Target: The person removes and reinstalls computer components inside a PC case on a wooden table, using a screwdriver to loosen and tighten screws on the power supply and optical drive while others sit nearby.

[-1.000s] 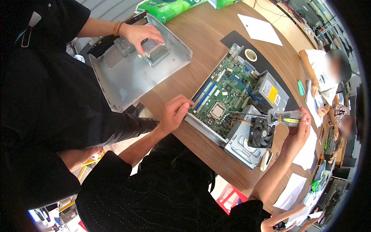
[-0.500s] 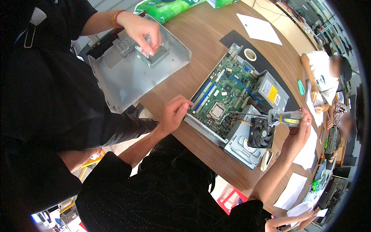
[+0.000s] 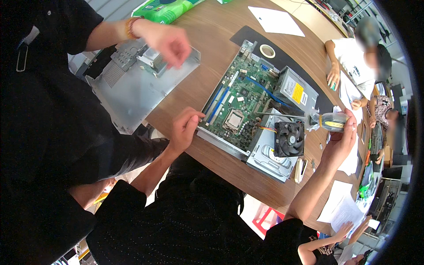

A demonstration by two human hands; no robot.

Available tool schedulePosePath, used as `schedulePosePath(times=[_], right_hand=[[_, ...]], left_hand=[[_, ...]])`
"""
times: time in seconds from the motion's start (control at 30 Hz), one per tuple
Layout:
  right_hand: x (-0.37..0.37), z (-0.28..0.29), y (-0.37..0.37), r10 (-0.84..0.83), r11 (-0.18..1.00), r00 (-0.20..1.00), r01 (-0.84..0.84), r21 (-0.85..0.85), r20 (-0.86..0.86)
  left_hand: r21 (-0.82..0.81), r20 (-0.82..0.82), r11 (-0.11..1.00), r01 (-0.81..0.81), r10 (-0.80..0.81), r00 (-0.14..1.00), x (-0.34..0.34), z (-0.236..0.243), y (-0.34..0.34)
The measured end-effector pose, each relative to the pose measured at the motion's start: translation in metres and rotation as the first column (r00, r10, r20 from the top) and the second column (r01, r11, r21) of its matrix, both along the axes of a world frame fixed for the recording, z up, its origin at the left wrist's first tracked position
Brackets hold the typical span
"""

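An opened computer case [image 3: 247, 153] lies on the wooden table, showing a green motherboard [image 3: 242, 99] with an uncovered processor [image 3: 234, 119], a metal power supply [image 3: 295, 86] and a black fan [image 3: 289, 139]. My left hand [image 3: 182, 130] grips the case's near left edge with curled fingers. My right hand [image 3: 338, 143] holds a screwdriver [image 3: 332, 121] by its handle, which has clear plastic around it; the shaft reaches left over the board toward the cables. At upper left, a co-worker's blurred hand [image 3: 172, 46] hangs over a metal cover [image 3: 128, 101] carrying a small bracket-like part [image 3: 151, 59].
Green packs [image 3: 165, 11], a paper sheet [image 3: 276, 21] and a tape roll [image 3: 267, 51] on a black mat lie along the back. Other people [image 3: 360, 66] sit at right among papers [image 3: 338, 203] and tools. A red stool [image 3: 265, 221] stands below the table edge.
The co-worker's hand has shifted right and down over the cover, away from the small part. The whole view has shifted slightly. My hands keep their grips.
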State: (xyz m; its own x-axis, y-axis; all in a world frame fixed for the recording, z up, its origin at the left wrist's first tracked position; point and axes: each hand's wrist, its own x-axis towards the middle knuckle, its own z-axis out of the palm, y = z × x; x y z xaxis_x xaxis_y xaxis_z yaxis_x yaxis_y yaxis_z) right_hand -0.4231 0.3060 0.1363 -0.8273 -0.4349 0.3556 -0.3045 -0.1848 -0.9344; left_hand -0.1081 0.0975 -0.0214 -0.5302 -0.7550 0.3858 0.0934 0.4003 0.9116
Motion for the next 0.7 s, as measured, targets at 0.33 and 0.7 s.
schedulePosePath(times=[0.33,0.7], right_hand=[[0.003,0.033,-0.009,-0.306,0.915,0.942,0.252,-0.314,-0.137],[0.001,0.028,-0.002,-0.554,0.816,0.778,0.439,-0.377,-0.294]], left_hand=[[-0.001,0.040,1.000,-0.016,0.016,0.999,-0.002,0.003,0.000],[0.016,0.071,0.999,-0.045,0.044,0.997,-0.003,0.001,0.002]])
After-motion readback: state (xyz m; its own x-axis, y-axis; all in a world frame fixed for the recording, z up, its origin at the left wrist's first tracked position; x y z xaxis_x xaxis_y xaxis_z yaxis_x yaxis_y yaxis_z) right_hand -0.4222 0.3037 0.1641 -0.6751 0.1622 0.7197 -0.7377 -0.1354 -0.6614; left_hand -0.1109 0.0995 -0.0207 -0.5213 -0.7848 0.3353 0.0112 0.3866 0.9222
